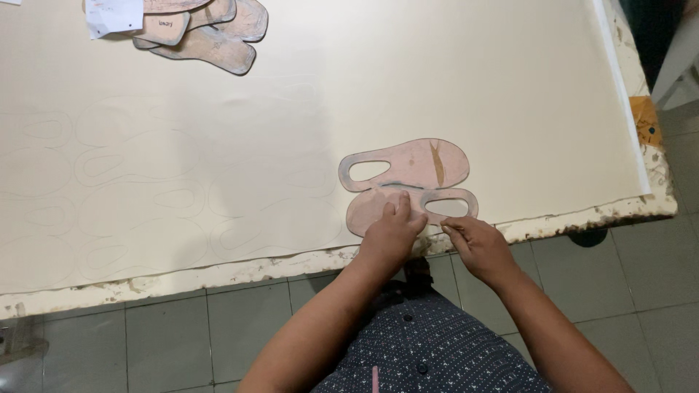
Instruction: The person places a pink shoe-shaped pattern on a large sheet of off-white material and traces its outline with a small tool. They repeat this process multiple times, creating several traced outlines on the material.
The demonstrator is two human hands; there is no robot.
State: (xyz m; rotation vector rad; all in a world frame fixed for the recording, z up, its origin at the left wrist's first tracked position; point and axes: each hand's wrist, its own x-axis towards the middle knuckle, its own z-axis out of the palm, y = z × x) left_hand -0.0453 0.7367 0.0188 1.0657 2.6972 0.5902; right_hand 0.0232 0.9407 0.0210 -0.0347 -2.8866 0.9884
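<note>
We log two flat pinkish cardboard patterns, each shaped like a sandal upper with an oval cut-out, lying on a large cream sheet (364,87) that covers the surface. The nearer pattern (371,209) sits just inside the chipped near edge of the surface (218,273); its long axis runs left to right, cut-out toward the right end. The farther pattern (408,166) lies just beyond it, touching or slightly overlapping along the shared edge, with its cut-out at the opposite, left end.

Left hand (392,234): fingers extended and pressed flat on the middle of the nearer pattern, pinning it down; it grips nothing. Right hand (477,244): fingers curled together at the right end of the nearer pattern, just below the cut-out. We cannot tell whether it pinches a small tool or only the pattern edge.

Relation noted: the nearer pattern lies directly ahead of both hands, the left one on it, the right at its rim, so the left is the closer.

Faint traced outlines (138,189) of the same shape fill the sheet left of the nearer pattern. A stack of similar brownish cardboard patterns (211,33) with a white paper slip (113,14) rests far off, up and to the left of it.
</note>
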